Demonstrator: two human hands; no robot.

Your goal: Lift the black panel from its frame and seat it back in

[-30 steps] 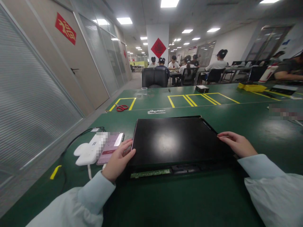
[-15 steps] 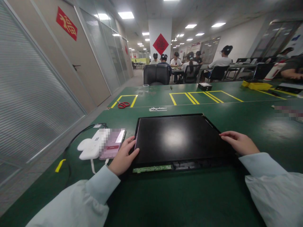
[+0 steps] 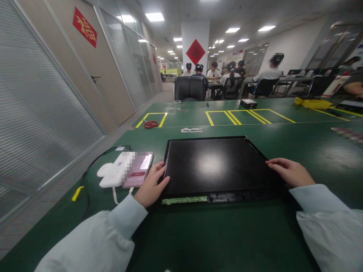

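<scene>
A black LCD display panel lies face up on the green table, its screen reflecting a ceiling light. Along its near edge runs a green circuit board strip. My left hand grips the panel's left edge, thumb on the near corner area and fingers along the side. At the right edge, my right hand pinches the frame between thumb and fingers; some of its fingertips are hidden. Close to my left hand lies a phone with a lit screen, beside a white device with rounded lobes.
Red-handled scissors and white scraps lie beyond the panel. Farther back are a clear cup, a black box and yellow trays. A black cable runs at the left. Several people sit at tables behind.
The view has shifted slightly, so everything appears a little farther right. Both hands keep their places on the panel's edges, and the panel stays on the table.
</scene>
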